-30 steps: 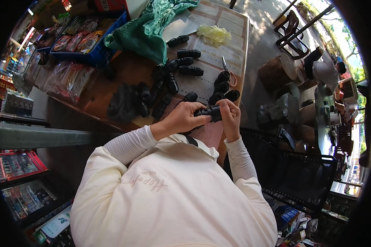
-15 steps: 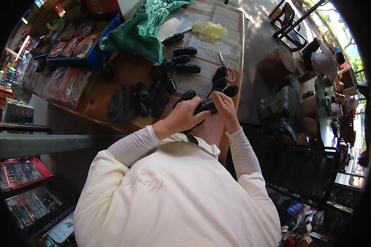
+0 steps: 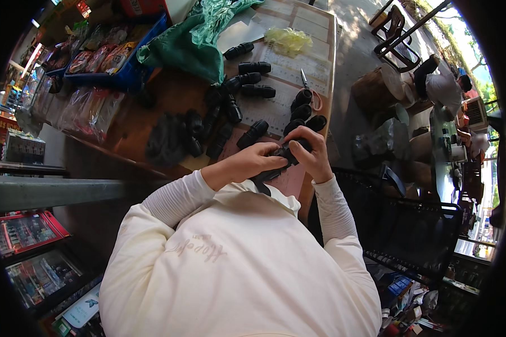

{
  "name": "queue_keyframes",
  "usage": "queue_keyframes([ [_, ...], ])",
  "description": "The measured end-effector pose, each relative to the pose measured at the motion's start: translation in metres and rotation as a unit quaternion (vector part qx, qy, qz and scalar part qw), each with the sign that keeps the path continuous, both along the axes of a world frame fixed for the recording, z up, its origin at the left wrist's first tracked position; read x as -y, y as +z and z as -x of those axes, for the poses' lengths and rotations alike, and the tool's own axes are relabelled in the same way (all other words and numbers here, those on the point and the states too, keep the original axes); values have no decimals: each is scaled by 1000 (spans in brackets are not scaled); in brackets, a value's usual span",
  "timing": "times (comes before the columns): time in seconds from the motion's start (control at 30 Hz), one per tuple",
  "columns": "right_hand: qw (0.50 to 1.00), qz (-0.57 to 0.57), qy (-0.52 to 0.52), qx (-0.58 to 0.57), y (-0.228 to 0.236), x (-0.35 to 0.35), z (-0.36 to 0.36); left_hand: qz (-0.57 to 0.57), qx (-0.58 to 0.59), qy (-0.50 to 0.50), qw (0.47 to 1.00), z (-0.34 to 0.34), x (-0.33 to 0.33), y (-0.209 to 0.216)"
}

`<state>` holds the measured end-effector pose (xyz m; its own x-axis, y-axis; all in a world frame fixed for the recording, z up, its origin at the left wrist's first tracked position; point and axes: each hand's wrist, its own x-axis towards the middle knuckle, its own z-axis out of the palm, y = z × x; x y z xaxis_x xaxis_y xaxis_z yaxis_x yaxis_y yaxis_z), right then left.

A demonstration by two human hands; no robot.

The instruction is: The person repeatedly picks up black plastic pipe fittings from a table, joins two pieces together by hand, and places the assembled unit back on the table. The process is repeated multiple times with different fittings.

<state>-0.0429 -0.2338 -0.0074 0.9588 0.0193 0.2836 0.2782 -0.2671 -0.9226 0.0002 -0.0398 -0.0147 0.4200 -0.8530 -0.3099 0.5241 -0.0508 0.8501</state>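
Close to my body, over the near edge of the table (image 3: pixel 320 50), both hands grip one black plastic pipe fitting (image 3: pixel 285 153). My left hand (image 3: pixel 244 164) holds its left end, thumb and fingers closed. My right hand (image 3: pixel 312 153) is wrapped round the other end, its fingers curled over the top. Below the left fingers another dark piece (image 3: pixel 269 175) shows in part. Just beyond the hands lies a loose black fitting (image 3: pixel 253 133). More black fittings (image 3: pixel 301 112) stand to the right, beside scissors (image 3: pixel 316 100) with pinkish handles.
Several black fittings (image 3: pixel 256 91) lie across the table, with a dark cloth-like heap (image 3: pixel 166 140) at left. Farther off are a green plastic bag (image 3: pixel 199 48), crumpled yellowish plastic (image 3: pixel 288 42) and a blue crate (image 3: pixel 132 78) of packets. A black chair (image 3: pixel 410 224) stands at my right.
My right hand has turned and curled over the fitting, where its fingertips pinched the end before. The left hand has shifted slightly lower, still holding on.
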Motion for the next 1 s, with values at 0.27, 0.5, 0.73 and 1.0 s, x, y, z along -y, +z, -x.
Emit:
queue_keyframes([
  [0.27,986,-3,-82,-145,-14,-11,-1,-150,458,115,869,8,4,-11],
  [0.5,976,-164,27,-140,-10,-5,9,-115,273,53,954,-11,-4,4],
  [0.73,982,-119,-60,-135,-25,-4,7,-170,462,86,866,6,6,1],
  [1.0,984,-98,-68,-130,-23,-6,6,-169,569,108,797,9,7,-5],
])
